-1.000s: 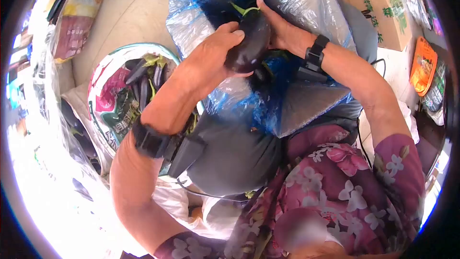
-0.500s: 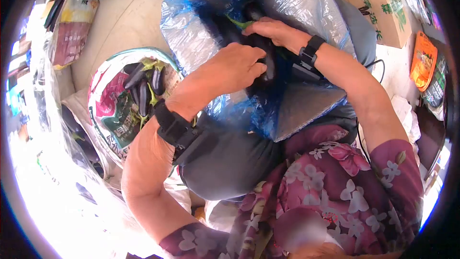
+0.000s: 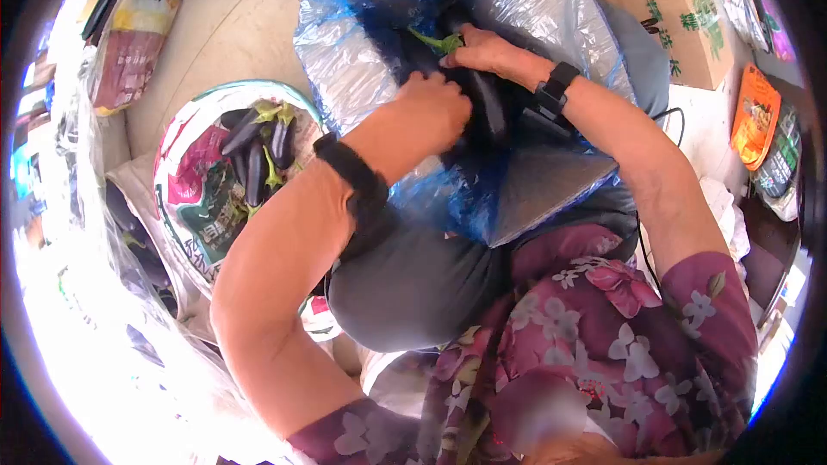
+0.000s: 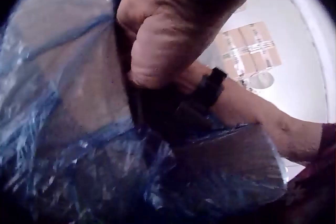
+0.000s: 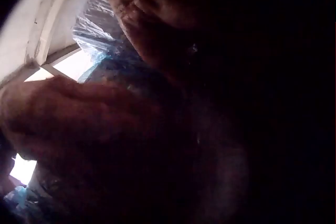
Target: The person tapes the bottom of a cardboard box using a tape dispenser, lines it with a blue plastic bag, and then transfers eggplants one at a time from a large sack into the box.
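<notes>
A large blue-tinted plastic bag (image 3: 349, 60) stands wide open in front of the person, with dark eggplants inside. Down in its mouth, the right hand (image 3: 495, 56) grips an eggplant close to its green stem (image 3: 438, 40). Beside it, the left hand (image 3: 429, 114) curls over the same eggplant's dark body, fingertips hidden in shadow. Another long, glossy eggplant (image 3: 489, 105) lies in the bag between the hands. From the left wrist, the bent thumb (image 4: 157, 50) shows against the bag's dark opening. Most of the right wrist view is dark.
A round-mouthed sack (image 3: 177, 133) holding several smaller eggplants (image 3: 258, 151) stands to the left. Cardboard boxes (image 3: 680, 17) are at the back right, with an orange packet (image 3: 756, 116) beyond. Another printed sack (image 3: 133, 52) sits at the far left.
Both hands have lowered the eggplant from above the bag into it. The left hand has turned palm down, and the right hand has shifted down beside the stem.
</notes>
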{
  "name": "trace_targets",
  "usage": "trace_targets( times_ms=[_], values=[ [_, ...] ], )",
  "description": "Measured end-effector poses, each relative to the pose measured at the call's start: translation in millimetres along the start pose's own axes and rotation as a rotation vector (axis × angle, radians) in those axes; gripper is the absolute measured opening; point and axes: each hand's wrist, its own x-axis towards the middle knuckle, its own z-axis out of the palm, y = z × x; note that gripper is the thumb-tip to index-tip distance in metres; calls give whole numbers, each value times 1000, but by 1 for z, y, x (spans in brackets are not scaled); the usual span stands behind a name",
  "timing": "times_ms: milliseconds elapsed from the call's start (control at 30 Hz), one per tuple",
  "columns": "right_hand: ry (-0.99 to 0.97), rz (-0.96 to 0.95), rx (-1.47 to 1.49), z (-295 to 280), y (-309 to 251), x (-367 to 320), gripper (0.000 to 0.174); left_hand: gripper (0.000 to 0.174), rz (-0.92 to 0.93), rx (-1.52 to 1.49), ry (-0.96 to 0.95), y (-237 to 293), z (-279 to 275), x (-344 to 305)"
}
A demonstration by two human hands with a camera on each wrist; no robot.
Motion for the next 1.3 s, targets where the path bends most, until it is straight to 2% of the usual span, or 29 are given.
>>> trace_targets(
  times_ms=[67,133,200,267,300,400,533,600,733,800,833,900,1133,1300],
  values=[
    [0,22,-79,-2,-3,-6,76,37,-49,21,55,-1,13,8],
    [-5,11,-67,-1,3,-6,76,36,-121,64,109,0,19,11],
    [-6,-10,-54,-7,-1,-11,76,34,-107,83,101,0,19,12],
    [-138,-13,55,-25,-17,-30,76,32,-86,108,96,0,15,14],
    [-132,-5,59,-24,-13,-27,76,29,-111,119,80,3,13,15],
    [-74,-11,-284,-12,-5,-10,78,25,-153,103,32,4,8,17],
    [-90,-18,-366,-10,-12,-18,80,23,-175,34,-16,1,1,13],
    [-186,-163,-297,-13,-13,-24,85,23,-177,26,-16,1,-2,11],
    [-241,-113,-371,-14,-20,-26,90,22,-174,36,19,1,1,10],
    [-183,-154,-587,-3,-22,-25,93,21,-172,41,30,1,2,8],
    [-187,-156,-590,-1,-25,-29,93,20,-177,49,48,0,2,7],
    [-326,-232,-622,-1,-32,-39,93,20,-186,45,56,-1,2,5],
    [-157,-154,-621,8,-26,-32,85,21,-186,-78,72,-5,4,6],
    [-233,-205,-767,-13,-43,-33,71,21,-208,-11,63,3,7,6]
  ],
)
